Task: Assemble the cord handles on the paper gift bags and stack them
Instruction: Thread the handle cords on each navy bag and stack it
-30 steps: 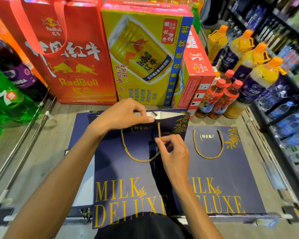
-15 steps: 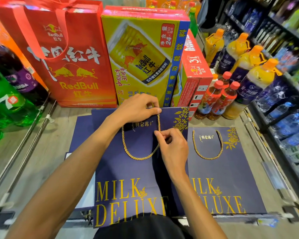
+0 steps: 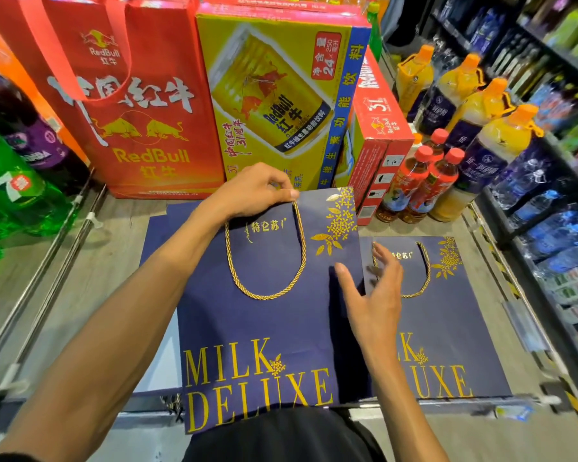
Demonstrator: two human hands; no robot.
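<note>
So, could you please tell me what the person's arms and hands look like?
Both forearms are bare, with no watch or bands. The left grip and right grip are ungloved hands with no rings visible. Dark clothing shows at the bottom edge.

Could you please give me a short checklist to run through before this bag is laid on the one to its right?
1. Front gold cord handle on the held navy paper gift bag hangs as a full loop: ok.
2. Handle on that bag's back side: cannot tell, hidden.
3. Left hand grips the bag's top edge: ok.
4. Right hand free, fingers straight: ok.
5. Second navy bag lies flat with its gold handle fitted: ok.
6. Landing spot clear: not ok, the right hand is over it.
</note>
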